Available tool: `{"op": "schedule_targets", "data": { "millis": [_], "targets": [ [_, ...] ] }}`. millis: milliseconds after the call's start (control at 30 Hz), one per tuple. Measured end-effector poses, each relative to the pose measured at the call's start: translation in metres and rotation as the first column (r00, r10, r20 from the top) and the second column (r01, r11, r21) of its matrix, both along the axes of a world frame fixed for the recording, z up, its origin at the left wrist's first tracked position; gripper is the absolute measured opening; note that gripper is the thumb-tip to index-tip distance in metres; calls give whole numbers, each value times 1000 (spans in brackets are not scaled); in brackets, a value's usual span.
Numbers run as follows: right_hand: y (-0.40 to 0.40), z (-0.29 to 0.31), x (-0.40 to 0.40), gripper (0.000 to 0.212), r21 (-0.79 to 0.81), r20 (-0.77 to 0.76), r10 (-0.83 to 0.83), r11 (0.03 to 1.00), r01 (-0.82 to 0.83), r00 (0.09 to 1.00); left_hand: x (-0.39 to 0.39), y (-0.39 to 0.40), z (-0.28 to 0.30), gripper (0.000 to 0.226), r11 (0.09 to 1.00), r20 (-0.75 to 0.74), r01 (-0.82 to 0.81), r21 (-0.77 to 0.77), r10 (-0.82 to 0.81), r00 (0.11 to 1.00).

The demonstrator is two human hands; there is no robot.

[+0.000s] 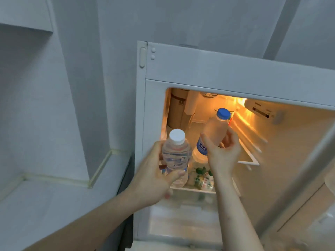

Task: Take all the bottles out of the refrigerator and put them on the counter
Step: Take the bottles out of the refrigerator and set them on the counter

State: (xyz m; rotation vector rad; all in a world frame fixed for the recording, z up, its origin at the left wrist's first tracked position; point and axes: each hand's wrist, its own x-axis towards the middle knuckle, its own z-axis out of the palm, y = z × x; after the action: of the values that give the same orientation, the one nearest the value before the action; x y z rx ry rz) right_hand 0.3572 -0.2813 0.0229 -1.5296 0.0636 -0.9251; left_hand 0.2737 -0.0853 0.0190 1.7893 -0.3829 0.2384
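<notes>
The counter is the pale ledge at the lower left, nearest the person and just beside the open fridge. No bottle can be seen on the part of it that shows.

A little farther in, the left hand is wrapped round a clear bottle with a white cap. The thumb lies across the front and the fingers curl behind, so the bottle stands up straight and will not slip. It is see-through, with ridges and a thin label. It is at the fridge's front edge, on the counter side, which looks like a good spot to carry it over.

Next, the right hand grips a bottle with a blue cap round its lower half. This one looks cloudy and is tipped a little to the right, inside the doorway. It seems to be on its way out. The two hands are apart, each with its own bottle.

Behind them, on the shelf, another clear bottle with a blue label stands between the hands. Below it lies a bottle with a green and white label. So the job looks only partly done.

Deep at the back, a warm light glows, and a tall tan thing stands in the corner.
</notes>
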Motion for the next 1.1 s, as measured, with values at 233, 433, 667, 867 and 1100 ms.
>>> {"op": "schedule_targets", "data": {
  "millis": [233,433,667,867,1100],
  "targets": [
    [55,-8,-80,54,-82,-83,288,952,-295,954,-83,87,-32,62,982,-143,-178,67,186,972],
    [101,-34,-113,64,-206,-237,518,800,-563,822,-115,157,-77,65,923,-247,-357,142,382,891],
    [161,-79,-133,63,-224,-464,673,541,-811,576,-138,219,-123,62,817,-251,-542,196,577,778],
    [225,-130,-117,62,-163,-599,675,424,-891,431,-146,266,-168,59,717,-324,-654,242,695,642],
    [306,-192,-72,64,-198,-711,580,379,-904,398,-123,336,-207,48,616,-383,-697,367,783,490]
  ]
}}
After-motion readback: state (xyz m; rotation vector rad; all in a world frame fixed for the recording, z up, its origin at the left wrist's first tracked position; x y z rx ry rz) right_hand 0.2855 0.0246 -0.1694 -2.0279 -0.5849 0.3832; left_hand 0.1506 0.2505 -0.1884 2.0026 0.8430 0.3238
